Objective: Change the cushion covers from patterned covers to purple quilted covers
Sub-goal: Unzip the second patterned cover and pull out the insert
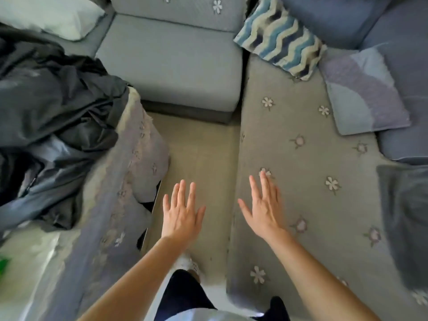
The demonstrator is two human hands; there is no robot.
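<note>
Two patterned cushions lie at the far right on the long sofa seat [301, 147]. The wavy-striped cushion [278, 38] is a square with a tufted look, banded in cream, pale blue and navy, and leans against the far corner. Just right of it and nearer, the colour-block cushion [363, 93] lies flat, with curved patches of purple and light blue. The seat under them is a quilted grey cover sewn with small flowers. Near its left edge the right hand [266, 209] is flat with fingers straight and spread, holding nothing; whether it touches the cover cannot be told. The left hand [181, 216], apart from it, is equally flat and empty over the strip of floor [199, 147]. Further left lie a lavender quilted cloth [111, 193], one crumpled heap of dark glossy fabric [53, 107], and one pale pillow [48, 15].
</note>
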